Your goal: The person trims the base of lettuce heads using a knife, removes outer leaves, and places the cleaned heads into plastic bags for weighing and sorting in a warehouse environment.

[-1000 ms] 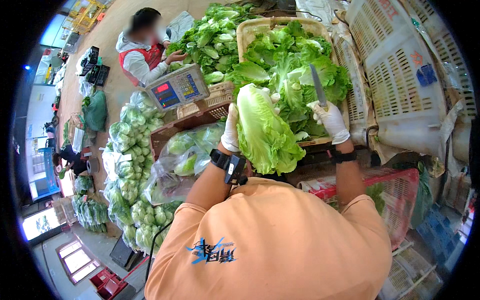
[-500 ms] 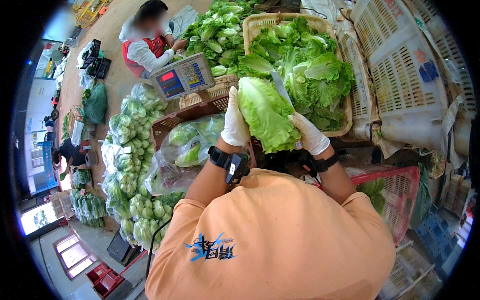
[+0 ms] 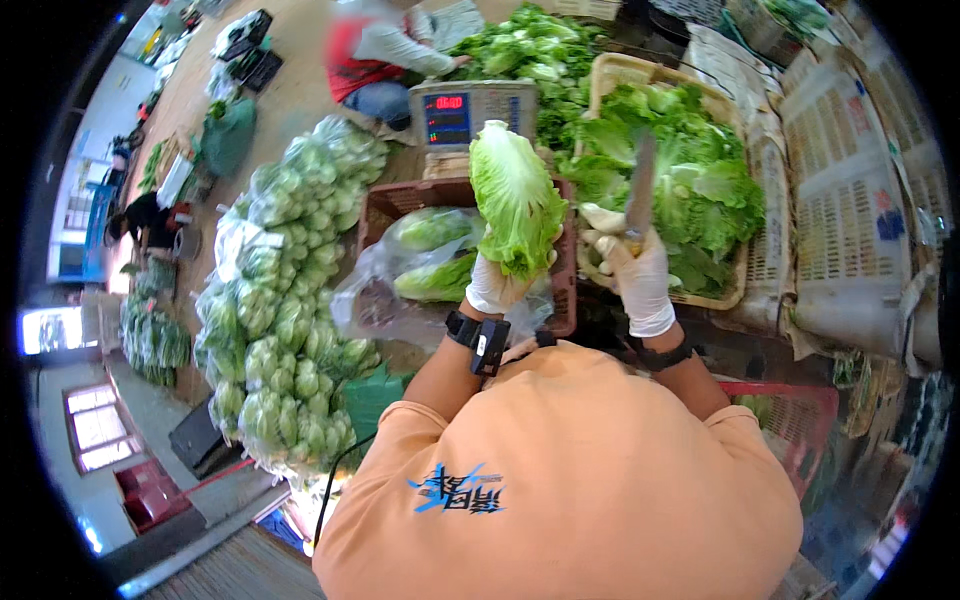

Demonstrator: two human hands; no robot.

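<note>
My gloved left hand (image 3: 495,287) is closed round the lower end of a long green lettuce head (image 3: 512,195), lifted over the right part of a brown crate (image 3: 566,285). In that crate an open clear plastic bag (image 3: 375,300) holds lettuce heads (image 3: 437,278). Also gloved, my right hand (image 3: 640,275) grips a knife (image 3: 642,185) with its blade pointing away from me. Just beyond the right hand stands a tan basket (image 3: 735,290) of loose lettuce leaves (image 3: 700,195). A pale piece (image 3: 603,219) shows beside the right fingers; whether they touch it is unclear.
A digital scale display (image 3: 475,112) stands behind the brown crate. Bagged green vegetables (image 3: 290,290) are piled on the left. A person in a red vest (image 3: 385,50) crouches by a heap of lettuce (image 3: 530,50). Pale crates (image 3: 850,190) stand at right; a red crate (image 3: 790,425) sits near my right elbow.
The lettuce, held between both hands before, is now in my left hand alone, over the crate. My right hand has moved away with the knife upright. The whole view has shifted.
</note>
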